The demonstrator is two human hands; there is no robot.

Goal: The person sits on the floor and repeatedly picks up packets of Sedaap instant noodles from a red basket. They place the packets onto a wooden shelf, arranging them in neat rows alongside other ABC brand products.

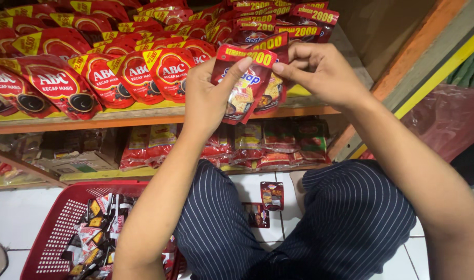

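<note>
From the head camera, the left hand (208, 96) and the right hand (320, 72) hold a strip of small red sauce packets (250, 85) up in front of the upper shelf (144, 115), near its right end. The left grip is clenched on the front packet, thumb across its top edge; the right grip pinches the top of the packet behind it between thumb and fingertips.

The packets are flat, glossy and red with a yellow band along the top, and they overlap one another. Judging from the pinch at the edges alone, the slick film could slide out of the fingers, or the join between packets could tear unevenly if the hands pull apart at an angle. Two loose packets (265, 205) already lie on the white floor (14, 218) between the knees.

Larger red pouches (61, 83) fill the left of the upper shelf. A red basket (55, 223) with dark packets stands at lower left.
</note>
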